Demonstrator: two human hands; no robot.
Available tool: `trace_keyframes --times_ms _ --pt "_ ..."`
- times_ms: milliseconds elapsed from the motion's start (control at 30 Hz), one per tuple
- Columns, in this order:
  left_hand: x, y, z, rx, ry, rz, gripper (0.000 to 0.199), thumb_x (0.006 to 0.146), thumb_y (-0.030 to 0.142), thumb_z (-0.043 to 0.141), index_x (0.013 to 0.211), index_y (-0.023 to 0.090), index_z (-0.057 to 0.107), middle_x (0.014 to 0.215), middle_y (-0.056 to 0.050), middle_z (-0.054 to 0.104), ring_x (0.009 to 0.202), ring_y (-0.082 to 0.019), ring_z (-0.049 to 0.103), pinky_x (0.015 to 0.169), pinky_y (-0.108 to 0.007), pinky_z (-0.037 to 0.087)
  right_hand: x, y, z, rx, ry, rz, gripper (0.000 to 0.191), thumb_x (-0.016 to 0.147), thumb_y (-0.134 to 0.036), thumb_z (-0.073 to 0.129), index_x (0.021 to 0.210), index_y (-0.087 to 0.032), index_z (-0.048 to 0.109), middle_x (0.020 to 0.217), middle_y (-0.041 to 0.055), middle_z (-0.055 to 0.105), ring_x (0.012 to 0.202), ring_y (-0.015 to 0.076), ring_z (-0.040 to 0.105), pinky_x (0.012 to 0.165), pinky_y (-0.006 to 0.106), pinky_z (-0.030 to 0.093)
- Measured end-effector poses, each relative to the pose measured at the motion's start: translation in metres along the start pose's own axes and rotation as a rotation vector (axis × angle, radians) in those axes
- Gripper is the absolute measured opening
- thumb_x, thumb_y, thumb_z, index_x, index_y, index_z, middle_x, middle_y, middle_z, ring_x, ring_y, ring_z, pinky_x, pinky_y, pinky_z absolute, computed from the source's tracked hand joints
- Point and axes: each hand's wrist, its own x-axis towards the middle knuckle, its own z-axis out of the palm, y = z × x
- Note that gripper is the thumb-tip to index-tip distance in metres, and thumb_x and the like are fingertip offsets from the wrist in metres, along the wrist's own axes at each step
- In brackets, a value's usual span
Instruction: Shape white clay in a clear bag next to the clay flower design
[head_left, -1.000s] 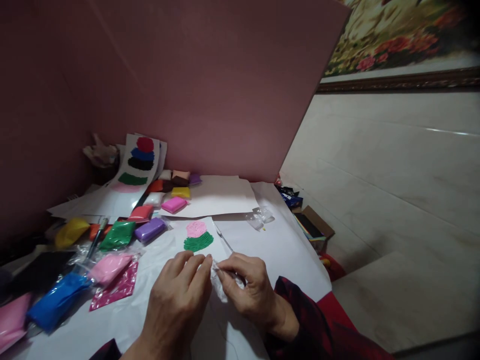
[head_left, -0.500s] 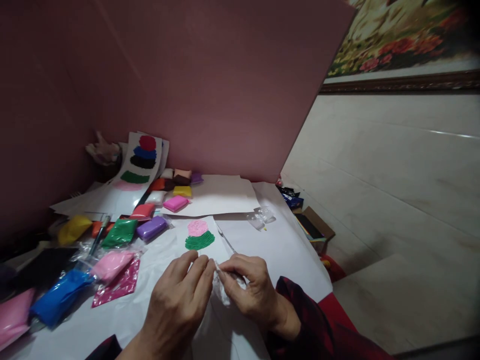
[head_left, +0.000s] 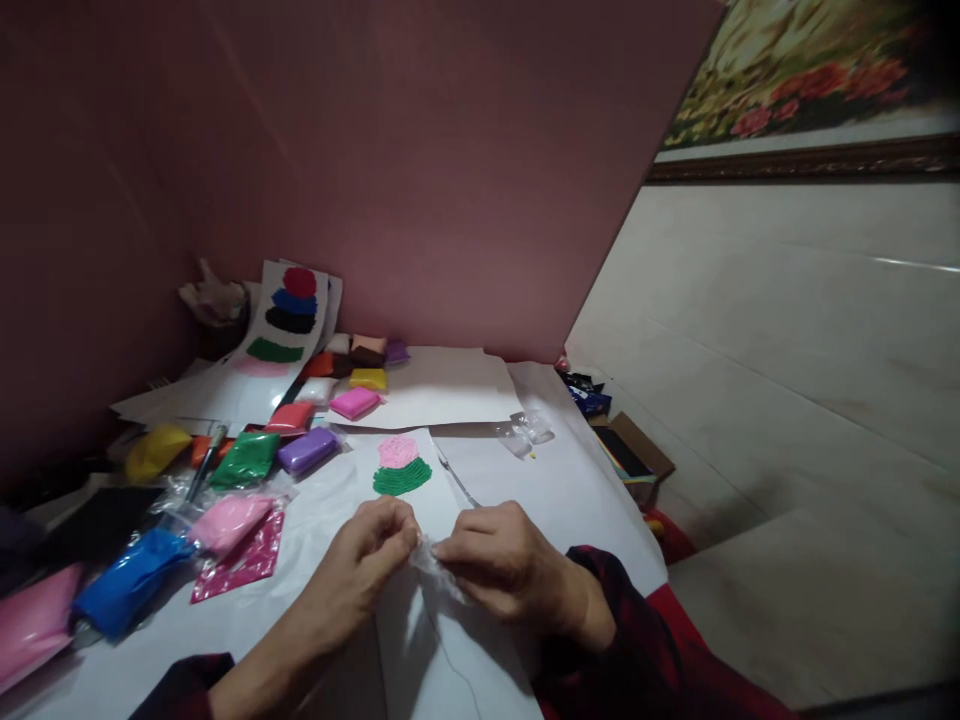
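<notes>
A crinkled, whitish see-through plastic wrapper [head_left: 433, 565] stretches between my two hands above the white paper. My left hand [head_left: 373, 548] is closed, its thumb and forefinger pinching the wrapper's left end. My right hand [head_left: 510, 565] has its fingers curled round the right part and hides much of it. Whether anything is inside the wrapper I cannot tell. Just beyond my hands lies a paper sheet [head_left: 444, 508] with a pink clay patch [head_left: 397, 451] above a ridged green clay patch [head_left: 403, 478]. A thin metal tool [head_left: 457, 482] rests at this sheet's right edge.
Bagged clay packets lie to the left, among them blue [head_left: 135, 582], green [head_left: 246, 460] and purple [head_left: 308, 451] ones. Behind them leans a sheet with coloured clay bands [head_left: 291, 320]. Clear plastic pieces [head_left: 525, 432] lie at right, near an open cardboard box [head_left: 643, 446].
My left hand has turned, so its thumb and forefinger now show in a pinch. The wrapper between my hands is more exposed. The whole view has shifted slightly.
</notes>
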Motion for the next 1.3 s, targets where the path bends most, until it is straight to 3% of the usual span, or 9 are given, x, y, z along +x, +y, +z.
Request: trace_keyframes --times_ms 100,167,200,400,567,800,1000,1133,1300 --pt "0.0 0.005 -0.003 -0.323 -0.073 -0.276 0.02 0.079 0.037 0.061 0.075 0.019 0.056 0.069 0.001 0.055 0.065 -0.015 0.05 0.061 -0.027 0.039 0.0 0.0 -0.008 -0.039 0.011 -0.032 0.022 0.085 -0.012 0.049 0.094 -0.016 0.068 0.071 0.0036 0.063 0.059 0.0126 0.052 0.052 0.023 0.038" --pt "0.0 0.009 -0.005 -0.31 -0.074 -0.235 0.022 0.082 0.041 0.061 0.077 0.019 0.058 0.071 0.001 0.057 0.066 -0.015 0.051 0.061 -0.026 0.04 -0.001 0.0 -0.011 -0.046 0.043 -0.021 0.022 0.086 -0.011 0.048 0.097 -0.016 0.067 0.072 0.004 0.064 0.061 0.0133 0.054 0.053 0.024 0.039" --pt "-0.001 0.011 -0.005 -0.223 -0.086 -0.141 0.022 0.084 0.041 0.06 0.078 0.019 0.06 0.075 -0.001 0.06 0.071 -0.017 0.054 0.064 -0.027 0.042 -0.001 0.0 -0.011 -0.049 0.058 -0.01 0.021 0.086 -0.011 0.049 0.096 -0.016 0.067 0.071 0.0039 0.063 0.061 0.0135 0.054 0.054 0.024 0.04" --pt "-0.005 0.008 0.0 0.421 0.156 0.609 0.015 0.09 0.011 0.051 0.09 0.02 0.062 0.085 -0.003 0.065 0.086 -0.019 0.058 0.074 -0.032 0.044 -0.001 0.0 -0.01 -0.07 0.076 0.014 0.016 0.083 -0.009 0.051 0.087 -0.014 0.065 0.064 0.0016 0.058 0.056 0.013 0.05 0.052 0.024 0.037" --pt "-0.006 0.002 0.009 0.709 0.229 0.893 0.02 0.091 0.001 0.045 0.096 0.013 0.061 0.079 -0.005 0.066 0.088 -0.023 0.055 0.079 -0.04 0.041 -0.003 -0.003 -0.008 -0.149 0.003 0.015 0.016 0.083 -0.01 0.049 0.083 -0.015 0.063 0.063 0.0011 0.056 0.057 0.0136 0.049 0.052 0.025 0.036" --pt "-0.009 0.001 0.015 0.902 0.261 0.91 0.024 0.093 0.002 0.042 0.085 0.01 0.064 0.078 -0.009 0.065 0.089 -0.026 0.054 0.091 -0.049 0.041 -0.001 -0.004 -0.005 -0.236 -0.07 -0.023 0.019 0.086 -0.013 0.045 0.075 -0.016 0.06 0.06 0.0001 0.05 0.055 0.0138 0.044 0.051 0.027 0.03" --pt "-0.003 -0.014 0.008 1.088 0.214 0.782 0.026 0.089 0.001 0.042 0.073 0.012 0.059 0.074 -0.01 0.06 0.086 -0.03 0.054 0.074 -0.046 0.045 0.0 -0.006 -0.008 -0.319 -0.067 -0.072 0.019 0.081 -0.01 0.044 0.075 -0.016 0.061 0.061 0.0007 0.05 0.055 0.0146 0.043 0.051 0.028 0.028" --pt "-0.001 -0.011 -0.002 0.853 0.207 0.646 0.019 0.091 0.003 0.043 0.081 0.015 0.055 0.078 -0.007 0.059 0.078 -0.024 0.051 0.065 -0.037 0.043 0.0 -0.007 -0.014 -0.349 -0.024 -0.052 0.02 0.083 -0.011 0.044 0.083 -0.015 0.063 0.061 0.0015 0.053 0.055 0.0159 0.046 0.051 0.029 0.03" --pt "-0.007 0.002 0.008 0.796 0.261 0.815 0.015 0.094 0.007 0.047 0.092 0.014 0.06 0.084 -0.007 0.065 0.092 -0.025 0.052 0.077 -0.039 0.042 0.0 -0.007 -0.014 -0.327 -0.015 -0.01 0.02 0.085 -0.013 0.045 0.082 -0.014 0.064 0.062 0.0026 0.057 0.055 0.0157 0.049 0.052 0.029 0.034"
